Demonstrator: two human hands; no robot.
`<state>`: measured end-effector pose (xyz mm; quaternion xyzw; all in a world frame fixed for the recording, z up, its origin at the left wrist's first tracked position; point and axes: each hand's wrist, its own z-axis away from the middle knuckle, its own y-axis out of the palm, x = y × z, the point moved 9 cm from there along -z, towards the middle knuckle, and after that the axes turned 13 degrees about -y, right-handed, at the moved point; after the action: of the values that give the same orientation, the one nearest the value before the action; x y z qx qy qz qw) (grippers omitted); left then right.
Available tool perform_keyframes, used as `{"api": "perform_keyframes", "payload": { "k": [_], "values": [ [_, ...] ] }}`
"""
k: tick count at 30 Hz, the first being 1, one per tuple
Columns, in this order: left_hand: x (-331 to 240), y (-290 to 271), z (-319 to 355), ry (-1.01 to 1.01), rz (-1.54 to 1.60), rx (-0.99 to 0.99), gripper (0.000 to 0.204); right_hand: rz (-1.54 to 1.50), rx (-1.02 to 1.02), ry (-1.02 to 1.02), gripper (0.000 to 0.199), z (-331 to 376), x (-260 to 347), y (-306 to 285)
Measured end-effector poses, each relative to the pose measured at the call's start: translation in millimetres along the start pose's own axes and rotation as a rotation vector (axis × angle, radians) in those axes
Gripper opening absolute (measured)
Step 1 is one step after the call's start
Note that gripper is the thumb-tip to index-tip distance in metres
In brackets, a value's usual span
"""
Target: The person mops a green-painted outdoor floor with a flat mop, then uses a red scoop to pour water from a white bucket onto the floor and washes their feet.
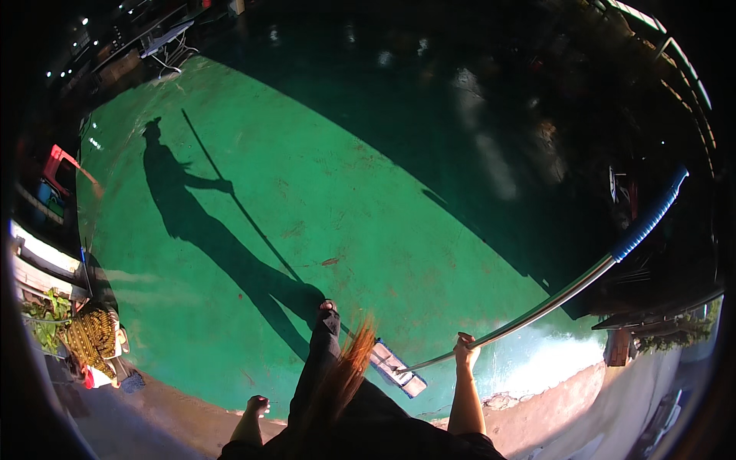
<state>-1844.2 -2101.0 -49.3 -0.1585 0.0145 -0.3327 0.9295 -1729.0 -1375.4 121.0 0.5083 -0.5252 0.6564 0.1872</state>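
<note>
My right hand (pixel 466 352) is closed around the metal pole of a flat mop (pixel 544 308). The pole rises to the upper right and ends in a ribbed blue grip (pixel 652 216). Its rectangular mop head (pixel 397 369), whitish with blue edges, rests on the green floor (pixel 368 230) to the right of my forward foot (pixel 328 305). On the lower left, my left hand (pixel 259 404) hangs apart from the mop, its fingers curled in with nothing seen in them. A lock of reddish hair (pixel 353 360) hangs across the view beside my dark trouser leg.
Long shadows of a person and a pole (pixel 238 199) stretch over the sunlit floor. Deep shade covers the right side. Along the left stand a red plastic stool-like frame (pixel 60 165), a plant (pixel 47 310) and a patterned yellow-black cloth (pixel 92 337). A folding table (pixel 167 40) stands far left.
</note>
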Motion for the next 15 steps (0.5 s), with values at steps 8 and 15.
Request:
{"api": "perform_keyframes", "payload": {
  "k": [8,15],
  "values": [
    [-392.6,-207.4,40.5,0.157,-0.461,-0.569,0.023,-0.049,-0.016,0.090,0.013,-134.5,36.2,-0.3],
    [-869.4,-125.3,360.2,1.244,-0.057,-0.424,0.017,-0.046,0.038,0.265,0.009,-249.8,41.1,53.1]
  ]
}}
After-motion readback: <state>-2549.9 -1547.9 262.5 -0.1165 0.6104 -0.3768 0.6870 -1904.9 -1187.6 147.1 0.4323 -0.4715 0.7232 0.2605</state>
